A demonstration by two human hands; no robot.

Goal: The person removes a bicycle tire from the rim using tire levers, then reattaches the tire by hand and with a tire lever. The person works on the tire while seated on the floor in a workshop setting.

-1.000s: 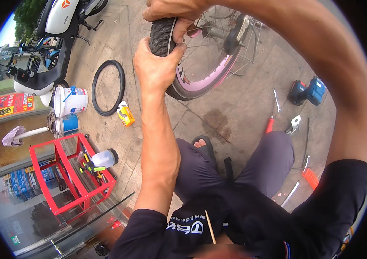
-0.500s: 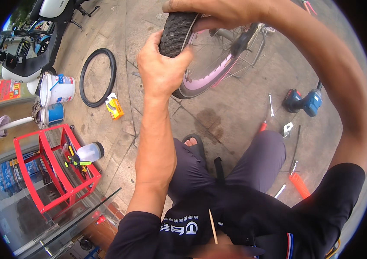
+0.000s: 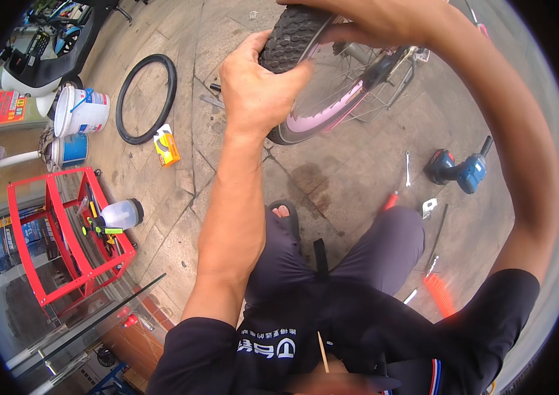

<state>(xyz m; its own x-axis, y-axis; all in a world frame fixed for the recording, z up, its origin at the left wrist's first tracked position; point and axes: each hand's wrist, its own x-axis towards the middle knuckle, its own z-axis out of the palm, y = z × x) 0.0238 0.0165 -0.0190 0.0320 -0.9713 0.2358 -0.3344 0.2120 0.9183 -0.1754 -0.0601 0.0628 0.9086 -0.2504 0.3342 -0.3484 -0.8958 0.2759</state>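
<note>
At the top of the view, a bicycle wheel with a knobbly black tyre (image 3: pixel 290 41) and a pink rim (image 3: pixel 329 113) stands tilted. My left hand (image 3: pixel 263 89) is closed round the tyre's near left side, thumb reaching over toward the rim. Curving in from the right, my right hand (image 3: pixel 375 21) grips the tyre higher up, its fingers partly cut off by the picture's edge. Behind the rim show spokes and a hub (image 3: pixel 353 52). Whether the tyre is fully seated on the rim cannot be made out.
To the left lie a loose black tyre (image 3: pixel 120 105) and a yellow box (image 3: pixel 167 146), near white bucket (image 3: pixel 88 112) and red tool cart (image 3: pixel 42 286). At right are a wrench (image 3: pixel 407 169), a blue cordless impact driver (image 3: pixel 456 171) and a coiled red hose (image 3: pixel 438 294).
Both hands and the gripped part of the tyre sit slightly farther right in the picture. The ground objects have shifted a little left as the view moved. Both hands keep their hold.
</note>
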